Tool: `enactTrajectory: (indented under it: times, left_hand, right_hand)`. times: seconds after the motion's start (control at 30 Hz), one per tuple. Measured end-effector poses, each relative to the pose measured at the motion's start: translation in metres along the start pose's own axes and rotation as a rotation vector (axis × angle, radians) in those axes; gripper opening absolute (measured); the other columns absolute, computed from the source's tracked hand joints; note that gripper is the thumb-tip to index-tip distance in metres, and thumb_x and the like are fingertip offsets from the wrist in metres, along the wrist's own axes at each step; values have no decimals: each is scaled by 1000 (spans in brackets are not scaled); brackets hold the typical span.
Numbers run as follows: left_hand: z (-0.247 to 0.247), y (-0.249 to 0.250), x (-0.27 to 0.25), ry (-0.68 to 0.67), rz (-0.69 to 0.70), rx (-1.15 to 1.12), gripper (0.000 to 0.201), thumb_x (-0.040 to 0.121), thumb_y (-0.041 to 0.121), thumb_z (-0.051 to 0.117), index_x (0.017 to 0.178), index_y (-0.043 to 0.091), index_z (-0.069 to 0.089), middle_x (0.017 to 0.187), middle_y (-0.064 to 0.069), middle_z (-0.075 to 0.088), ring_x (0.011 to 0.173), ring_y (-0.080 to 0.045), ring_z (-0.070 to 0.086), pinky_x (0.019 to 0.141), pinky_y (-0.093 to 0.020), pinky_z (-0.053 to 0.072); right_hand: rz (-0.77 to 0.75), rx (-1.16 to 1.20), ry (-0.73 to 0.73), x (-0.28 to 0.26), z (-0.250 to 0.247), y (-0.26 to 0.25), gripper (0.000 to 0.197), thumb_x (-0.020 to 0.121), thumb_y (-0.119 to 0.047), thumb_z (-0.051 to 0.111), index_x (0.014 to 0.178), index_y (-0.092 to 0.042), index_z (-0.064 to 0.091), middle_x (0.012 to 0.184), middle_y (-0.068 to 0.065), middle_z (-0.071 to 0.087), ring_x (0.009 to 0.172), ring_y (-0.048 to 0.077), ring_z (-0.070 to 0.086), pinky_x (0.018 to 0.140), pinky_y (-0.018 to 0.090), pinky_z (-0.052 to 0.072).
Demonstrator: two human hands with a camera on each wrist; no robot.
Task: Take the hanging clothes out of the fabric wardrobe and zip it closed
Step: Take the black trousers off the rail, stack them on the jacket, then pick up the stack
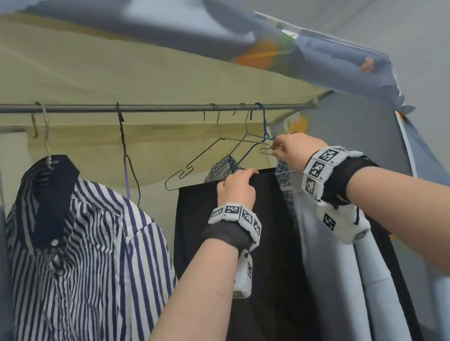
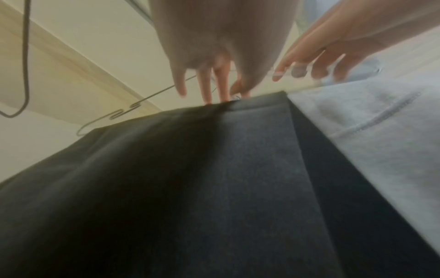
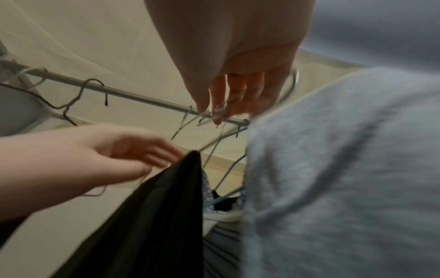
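Observation:
The fabric wardrobe stands open, and clothes hang from its grey rail point(image 1: 147, 107). Black trousers point(image 1: 276, 251) are folded over a wire hanger point(image 1: 200, 156) in the middle. My left hand point(image 1: 241, 178) grips their top edge, fingers curled over the fold; the left wrist view shows those fingertips point(image 2: 209, 97) on the black cloth point(image 2: 214, 188). My right hand point(image 1: 278, 146) pinches the hanger's right end, close below the rail point(image 3: 119, 93), as the right wrist view shows point(image 3: 218, 114). A striped shirt point(image 1: 79, 269) hangs at the left, a light blue garment point(image 1: 335, 285) at the right.
A checked shirt point(image 1: 225, 164) hangs behind the trousers, and a blue hanger point(image 1: 263, 122) is hooked on the rail beside my right hand. A dark strap point(image 1: 127, 163) dangles from the rail's middle. The wardrobe's blue door flap point(image 1: 192, 21) is thrown up over the top.

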State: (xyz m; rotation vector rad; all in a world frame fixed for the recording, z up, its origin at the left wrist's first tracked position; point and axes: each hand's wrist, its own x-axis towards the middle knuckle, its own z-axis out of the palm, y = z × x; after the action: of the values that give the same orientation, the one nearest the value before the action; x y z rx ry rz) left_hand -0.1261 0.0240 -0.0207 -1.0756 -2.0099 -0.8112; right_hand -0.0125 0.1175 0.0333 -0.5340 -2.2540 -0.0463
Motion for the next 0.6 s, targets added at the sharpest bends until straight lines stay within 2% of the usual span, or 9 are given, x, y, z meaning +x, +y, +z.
enactTrajectory:
  times: [0.1, 0.17, 0.23, 0.3, 0.37, 0.47, 0.53, 0.6]
  left_hand:
    - [-12, -1, -6, 267, 20, 38, 51, 89, 2, 43, 135, 24, 44, 143, 1, 48, 136, -17, 38, 116, -37, 25]
    - [-24, 4, -10, 423, 0, 98, 61, 87, 2, 45, 142, 24, 34, 153, -4, 33, 145, -21, 23, 121, -42, 12]
    - [-41, 12, -11, 527, -39, 157, 72, 84, 2, 46, 147, 26, 22, 159, -7, 18, 149, -24, 10, 121, -43, -2]
    - [-56, 23, -10, 572, -65, 215, 76, 84, 4, 45, 149, 26, 14, 161, -7, 10, 149, -25, 3, 119, -44, -7]
    - [-71, 32, -8, 559, -118, 307, 76, 85, 8, 46, 150, 26, 11, 161, -10, 6, 149, -28, 0, 120, -47, -6]
    - [-99, 35, -2, 538, -344, 408, 73, 87, 15, 49, 149, 27, 13, 160, -18, 7, 147, -38, 0, 119, -54, -3]
    - [-122, 33, -4, 427, -524, 392, 67, 89, 19, 48, 148, 26, 17, 157, -20, 19, 145, -42, 8, 118, -59, 0]
    - [-142, 29, -9, 318, -672, 345, 60, 91, 18, 44, 146, 23, 23, 154, -21, 25, 143, -44, 14, 116, -61, 2]
  right_hand:
    - [13, -46, 26, 8, 5, -10, 31, 98, -27, 36, 112, -17, 62, 116, 11, 66, 102, 32, 63, 85, 38, 50]
    - [52, -64, 29, 10, 8, -10, 29, 98, -23, 37, 109, -16, 63, 114, 12, 66, 99, 33, 64, 78, 35, 48]
    - [67, -59, 24, 9, 10, -12, 28, 97, -21, 38, 109, -15, 63, 113, 14, 66, 97, 34, 64, 76, 35, 47]
    - [62, -48, 23, 8, 8, -14, 28, 96, -18, 40, 108, -11, 64, 112, 16, 67, 94, 34, 64, 75, 35, 47]
    - [49, -25, 4, 6, 8, -16, 27, 96, -15, 41, 107, -9, 65, 110, 17, 67, 90, 33, 63, 72, 34, 46]
    - [-4, -19, -55, 6, 6, -18, 26, 94, -8, 43, 110, -6, 63, 112, 18, 66, 97, 34, 64, 74, 35, 47]
    - [-42, -12, -122, 7, 4, -20, 27, 92, -3, 44, 111, -3, 62, 111, 20, 66, 97, 34, 64, 73, 35, 48]
    - [-75, -9, -179, 6, 0, -22, 30, 90, 0, 46, 115, -3, 62, 114, 19, 66, 101, 33, 65, 77, 37, 51]
